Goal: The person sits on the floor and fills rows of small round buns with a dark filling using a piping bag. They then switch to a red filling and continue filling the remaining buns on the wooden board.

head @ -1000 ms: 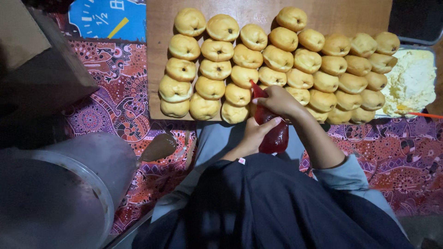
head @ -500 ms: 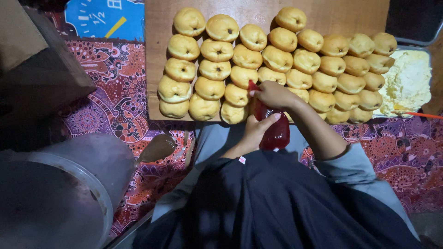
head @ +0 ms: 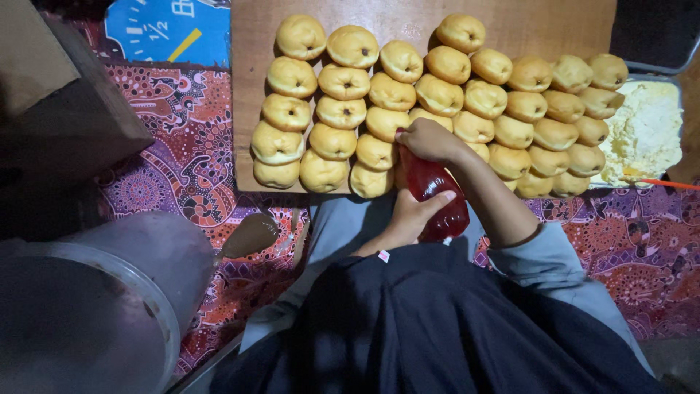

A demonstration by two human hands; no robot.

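Note:
Both of my hands hold a red squeeze bottle [head: 437,191] at the near edge of a wooden board [head: 525,22]. My left hand [head: 410,217] wraps its lower body. My right hand [head: 430,140] grips the top end and hides the tip, which points into the rows of round golden buns [head: 343,80]. The buns cover the board in several rows, some with a small dark hole in the side. My grey sleeves and dark apron fill the foreground.
A metal tray of pale yellow cream [head: 645,131] with a red-handled tool [head: 667,184] sits at the right. A large grey metal pot [head: 109,292] and a brown-coated spoon [head: 248,235] lie at the left on a patterned purple cloth [head: 175,153]. A cardboard box [head: 51,95] stands far left.
My hands and the bottle have shifted slightly left along the front row of buns. The bottle's tip, visible a second ago, is now hidden under my right hand.

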